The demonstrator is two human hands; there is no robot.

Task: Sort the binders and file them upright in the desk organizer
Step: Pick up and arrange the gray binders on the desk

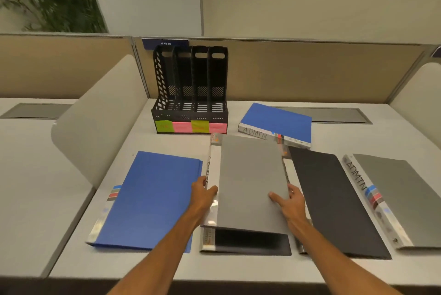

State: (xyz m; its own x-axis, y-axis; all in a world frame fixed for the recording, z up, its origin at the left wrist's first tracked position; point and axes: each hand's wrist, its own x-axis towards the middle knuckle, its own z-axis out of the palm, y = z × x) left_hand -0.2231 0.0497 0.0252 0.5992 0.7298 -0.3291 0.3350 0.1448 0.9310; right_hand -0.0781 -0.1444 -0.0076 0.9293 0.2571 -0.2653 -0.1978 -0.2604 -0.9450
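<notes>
A grey binder (250, 175) is raised slightly off the desk at the centre. My left hand (202, 193) grips its spine edge, thumb on the cover. My right hand (290, 201) holds its right edge, with the thumb on top. Beneath it lies a black binder (253, 243). A blue binder (152, 199) lies flat on the left, and another black binder (334, 201) on the right. A second grey binder marked ADMIN (401, 199) lies at the far right. A blue ADMIN binder (279, 125) lies behind. The black desk organizer (191, 94) stands at the back with four empty slots and coloured labels.
Curved white dividers (95, 122) flank the desk on the left and on the far right. A beige partition wall (310, 72) runs behind the organizer. A grey cable hatch (338, 115) sits behind the blue ADMIN binder. The desk's front edge (238, 280) is near my forearms.
</notes>
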